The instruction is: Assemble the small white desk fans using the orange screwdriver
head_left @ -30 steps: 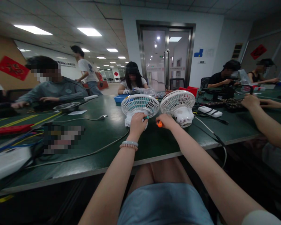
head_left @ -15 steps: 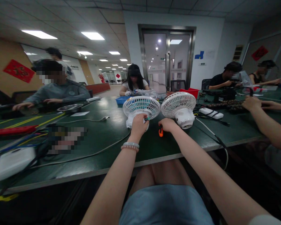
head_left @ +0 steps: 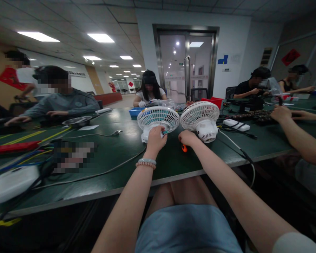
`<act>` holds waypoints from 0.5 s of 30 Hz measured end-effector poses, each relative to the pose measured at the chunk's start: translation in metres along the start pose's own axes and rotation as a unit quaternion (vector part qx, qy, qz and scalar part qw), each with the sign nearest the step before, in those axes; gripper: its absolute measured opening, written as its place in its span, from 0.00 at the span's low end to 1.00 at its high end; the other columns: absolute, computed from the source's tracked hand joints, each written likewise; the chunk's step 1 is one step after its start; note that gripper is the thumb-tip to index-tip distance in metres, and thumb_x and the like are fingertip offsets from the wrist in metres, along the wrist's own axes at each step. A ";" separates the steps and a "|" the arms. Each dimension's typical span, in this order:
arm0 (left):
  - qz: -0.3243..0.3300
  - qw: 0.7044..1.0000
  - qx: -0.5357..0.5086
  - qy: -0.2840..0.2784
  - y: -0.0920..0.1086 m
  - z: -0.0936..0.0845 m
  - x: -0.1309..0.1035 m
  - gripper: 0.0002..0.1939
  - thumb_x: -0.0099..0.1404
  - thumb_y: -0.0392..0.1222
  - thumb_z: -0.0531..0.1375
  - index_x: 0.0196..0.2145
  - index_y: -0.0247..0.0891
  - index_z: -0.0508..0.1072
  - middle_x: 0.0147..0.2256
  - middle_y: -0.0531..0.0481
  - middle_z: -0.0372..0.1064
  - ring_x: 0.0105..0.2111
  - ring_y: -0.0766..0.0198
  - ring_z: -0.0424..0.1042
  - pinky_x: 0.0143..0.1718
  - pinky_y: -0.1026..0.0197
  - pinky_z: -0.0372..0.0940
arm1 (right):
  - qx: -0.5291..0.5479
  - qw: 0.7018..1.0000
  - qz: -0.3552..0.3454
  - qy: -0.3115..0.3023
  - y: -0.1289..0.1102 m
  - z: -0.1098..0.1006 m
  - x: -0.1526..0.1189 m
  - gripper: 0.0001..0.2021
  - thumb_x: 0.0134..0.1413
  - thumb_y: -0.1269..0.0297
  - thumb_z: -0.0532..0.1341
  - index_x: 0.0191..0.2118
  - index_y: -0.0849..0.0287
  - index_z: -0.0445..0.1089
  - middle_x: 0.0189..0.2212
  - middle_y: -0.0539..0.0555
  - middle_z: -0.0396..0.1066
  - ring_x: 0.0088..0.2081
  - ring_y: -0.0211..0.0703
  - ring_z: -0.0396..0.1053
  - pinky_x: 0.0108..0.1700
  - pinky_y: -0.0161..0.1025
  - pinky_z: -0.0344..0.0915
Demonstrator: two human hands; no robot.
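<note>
Two white fans stand side by side on the green table, their backs toward me. My left hand (head_left: 157, 138) is closed at the back of the left fan (head_left: 158, 117), with a small teal piece (head_left: 164, 133) at its thumb and fingertips; the piece is too small to name. My right hand (head_left: 187, 137) rests low in front of the right fan (head_left: 200, 116), fingers curled down around an orange-handled tool (head_left: 184, 148), which looks like a screwdriver. Its tip is hidden under the hand. The right fan's round motor housing (head_left: 207, 130) is close beside that hand.
A pale cable (head_left: 105, 172) runs from the left fan across the table (head_left: 131, 154). At left lie a white box (head_left: 15, 182) and a red strip (head_left: 13, 147). A white power adapter (head_left: 236, 125) lies right of the fans. A co-worker's hands (head_left: 281, 114) work at far right.
The orange tool has tilted, its handle end moving slightly right and up under my right hand. The teal piece at my left hand has turned a little. A person standing at back left moved left.
</note>
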State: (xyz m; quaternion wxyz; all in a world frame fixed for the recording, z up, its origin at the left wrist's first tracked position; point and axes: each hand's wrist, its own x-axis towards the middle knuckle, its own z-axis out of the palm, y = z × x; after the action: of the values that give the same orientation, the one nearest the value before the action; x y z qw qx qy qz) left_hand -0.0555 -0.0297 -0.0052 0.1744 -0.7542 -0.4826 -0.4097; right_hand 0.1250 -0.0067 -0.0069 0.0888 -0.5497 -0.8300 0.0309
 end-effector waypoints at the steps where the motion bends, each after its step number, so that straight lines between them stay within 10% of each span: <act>1: 0.002 1.000 -0.002 0.002 0.000 0.000 0.000 0.11 0.51 0.35 0.56 0.36 0.37 0.65 0.35 0.46 0.68 0.40 0.56 0.65 0.44 0.54 0.61 | 0.002 1.000 0.002 0.019 -0.001 0.000 0.000 0.13 0.48 0.72 0.54 0.38 0.56 0.73 0.41 0.58 0.71 0.41 0.46 0.69 0.37 0.36 0.62; 7: -0.040 0.995 -0.070 0.056 -0.001 -0.004 -0.003 0.15 0.49 0.32 0.55 0.38 0.37 0.63 0.36 0.47 0.66 0.40 0.59 0.66 0.45 0.57 0.61 | 0.171 0.954 -0.054 0.238 -0.011 0.002 0.000 0.16 0.53 0.72 0.47 0.38 0.59 0.72 0.39 0.55 0.72 0.42 0.41 0.68 0.45 0.35 0.60; 15: -0.413 0.894 -0.021 0.175 -0.020 0.000 -0.003 0.16 0.55 0.41 0.52 0.43 0.34 0.61 0.47 0.36 0.61 0.52 0.49 0.58 0.53 0.46 0.52 | 0.374 0.888 -0.025 0.266 -0.030 0.013 0.011 0.17 0.57 0.63 0.46 0.34 0.60 0.72 0.32 0.53 0.73 0.38 0.40 0.69 0.45 0.36 0.60</act>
State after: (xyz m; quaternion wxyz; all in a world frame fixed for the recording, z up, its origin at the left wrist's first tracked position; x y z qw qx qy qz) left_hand -0.0731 -0.0220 -0.0097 0.0554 -0.4068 -0.7038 -0.5798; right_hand 0.0917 -0.0078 -0.0144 0.5059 -0.4426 -0.7155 0.1900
